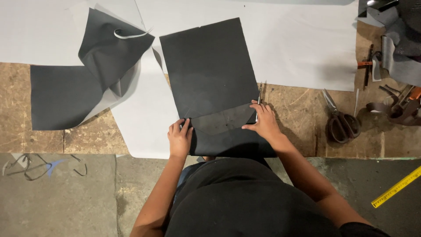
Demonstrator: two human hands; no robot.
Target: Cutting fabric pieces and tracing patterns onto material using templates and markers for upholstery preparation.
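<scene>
Centrally, the left hand (180,139) presses flat, fingers spread, on a curved template (223,119) atop the black sheet (209,70) on the desk (298,109); the right hand (263,122) clamps a pen (259,98) at the template's right end, its long axis running left-right between both hands.

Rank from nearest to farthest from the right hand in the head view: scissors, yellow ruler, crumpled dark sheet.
From the right hand:
1. Scissors, on the bench just to its right.
2. Crumpled dark sheet, upper left, past the flat black sheet.
3. Yellow ruler, low on the far right, off the bench.
</scene>
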